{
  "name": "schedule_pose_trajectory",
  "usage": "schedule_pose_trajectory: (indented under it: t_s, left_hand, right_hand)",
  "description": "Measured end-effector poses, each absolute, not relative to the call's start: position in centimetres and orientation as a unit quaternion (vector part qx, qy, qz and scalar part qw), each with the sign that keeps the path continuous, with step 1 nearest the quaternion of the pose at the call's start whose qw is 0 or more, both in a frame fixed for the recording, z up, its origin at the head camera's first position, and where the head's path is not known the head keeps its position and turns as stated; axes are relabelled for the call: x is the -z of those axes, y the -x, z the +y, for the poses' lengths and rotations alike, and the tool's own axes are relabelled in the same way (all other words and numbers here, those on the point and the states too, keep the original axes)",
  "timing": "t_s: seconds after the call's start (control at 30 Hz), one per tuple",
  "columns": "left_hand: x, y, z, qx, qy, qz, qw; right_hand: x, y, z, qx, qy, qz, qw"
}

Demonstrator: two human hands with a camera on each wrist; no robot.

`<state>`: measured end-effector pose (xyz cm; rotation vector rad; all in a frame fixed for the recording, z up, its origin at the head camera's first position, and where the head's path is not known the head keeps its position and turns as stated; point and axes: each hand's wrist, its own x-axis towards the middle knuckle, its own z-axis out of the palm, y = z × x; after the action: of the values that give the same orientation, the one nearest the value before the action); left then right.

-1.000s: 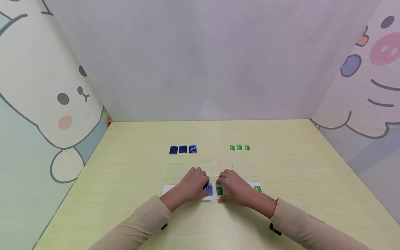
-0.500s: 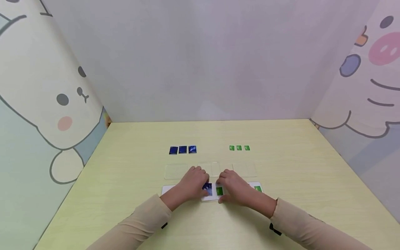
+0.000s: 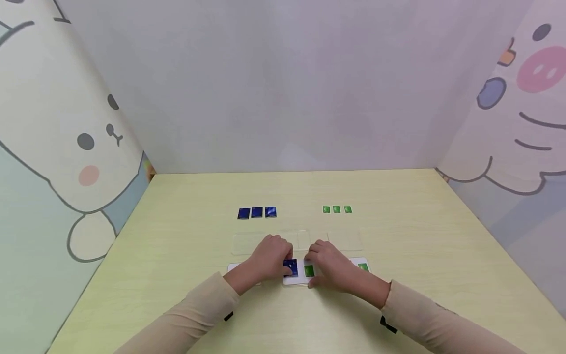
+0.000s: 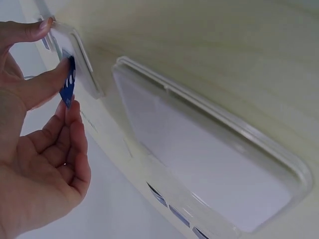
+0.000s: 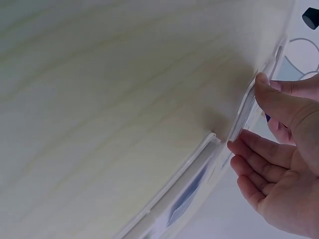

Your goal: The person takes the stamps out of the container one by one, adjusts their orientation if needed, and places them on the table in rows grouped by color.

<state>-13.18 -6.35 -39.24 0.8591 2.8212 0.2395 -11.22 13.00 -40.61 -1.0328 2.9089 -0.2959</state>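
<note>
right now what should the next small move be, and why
Probably settle the blue piece flat on the middle white case: the left hand pinches it there, and the left wrist view shows it angled off the surface, while the right hand holds the case.

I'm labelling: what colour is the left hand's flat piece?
Blue flat piece, white marks; left wrist view clearest.

Two forearms in beige cloth sleeves (image 3: 183, 314) reach forward and converge. The bare left hand (image 3: 268, 258) pinches between thumb and fingertip, remaining fingers bent. Just beside it, the bare right hand (image 3: 331, 268) holds a wider grip, thumb nearer the body, fingers arched beyond.
</note>
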Motion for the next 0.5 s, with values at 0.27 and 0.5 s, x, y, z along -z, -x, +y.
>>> schedule_pose_trajectory:
  t_s: [0.27,0.5]
  left_hand:
    - [39.2,13.2,-7.1,-0.129,-0.274,0.947,0.108]
    - [39.1,13.2,-7.5,-0.163,-0.264,0.942,0.130]
  right_hand:
    - [40.6,11.3,12.9,0.090,0.331,0.939,0.019]
    - [40.5,11.2,12.9,0.089,0.329,0.940,0.028]
